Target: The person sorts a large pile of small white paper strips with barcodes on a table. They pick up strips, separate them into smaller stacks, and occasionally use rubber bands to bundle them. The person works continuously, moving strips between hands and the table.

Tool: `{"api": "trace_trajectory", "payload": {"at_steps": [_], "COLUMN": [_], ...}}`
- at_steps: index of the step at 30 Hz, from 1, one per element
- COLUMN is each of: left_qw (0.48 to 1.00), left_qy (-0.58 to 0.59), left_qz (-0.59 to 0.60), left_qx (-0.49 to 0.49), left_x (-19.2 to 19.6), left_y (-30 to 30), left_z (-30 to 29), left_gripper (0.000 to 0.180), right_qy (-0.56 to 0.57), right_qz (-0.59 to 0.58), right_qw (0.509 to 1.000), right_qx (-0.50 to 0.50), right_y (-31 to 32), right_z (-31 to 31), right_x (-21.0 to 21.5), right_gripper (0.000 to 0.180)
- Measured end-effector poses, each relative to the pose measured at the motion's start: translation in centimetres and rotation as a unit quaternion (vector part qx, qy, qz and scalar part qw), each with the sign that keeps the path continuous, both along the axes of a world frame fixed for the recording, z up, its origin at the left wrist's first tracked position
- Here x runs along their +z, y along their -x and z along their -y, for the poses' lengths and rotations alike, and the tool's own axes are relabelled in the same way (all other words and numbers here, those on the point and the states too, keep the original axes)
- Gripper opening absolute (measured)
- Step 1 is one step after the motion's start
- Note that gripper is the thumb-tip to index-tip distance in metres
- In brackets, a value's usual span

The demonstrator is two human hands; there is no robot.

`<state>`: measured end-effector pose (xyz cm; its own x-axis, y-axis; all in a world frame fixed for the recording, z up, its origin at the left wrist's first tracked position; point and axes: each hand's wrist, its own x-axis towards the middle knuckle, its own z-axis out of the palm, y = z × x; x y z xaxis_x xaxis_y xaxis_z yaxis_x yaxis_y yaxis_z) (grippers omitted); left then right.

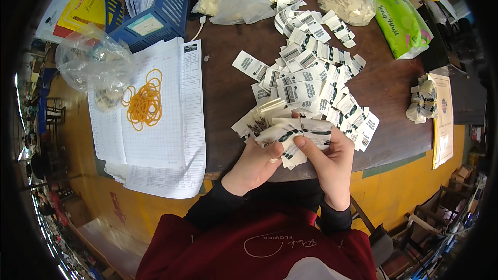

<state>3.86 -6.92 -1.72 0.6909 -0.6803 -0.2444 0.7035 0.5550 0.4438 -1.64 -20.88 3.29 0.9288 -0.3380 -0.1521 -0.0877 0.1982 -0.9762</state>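
Near the front edge of the brown table, my left hand grips a stack of white printed labels, its thumb lying along the near side. My right hand is closed on the right end of the labels, thumb pressed on top. The fingers beneath are mostly hidden. Beyond both hands spreads a loose heap of similar white labels, overlapping one another, with black print on them.
Left lie papers bearing a heap of yellow rubber bands and a clear plastic bag. A blue file holder stands behind. Bags of labels sit at the back, a green tissue pack and a bundled label stack right.
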Motion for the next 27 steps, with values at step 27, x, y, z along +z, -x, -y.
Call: {"api": "trace_trajectory", "payload": {"at_steps": [27], "left_qw": [0.992], "left_qy": [-0.059], "left_qz": [0.110], "left_qx": [-0.036], "left_x": [0.0], "left_y": [0.1], "left_z": [0.1], "left_gripper": [0.073], "right_qy": [0.154], "right_qz": [0.026], "right_qw": [0.987], "right_qx": [-0.036], "right_y": [0.0], "right_z": [-0.4], "right_x": [0.2], "right_gripper": [0.016]}}
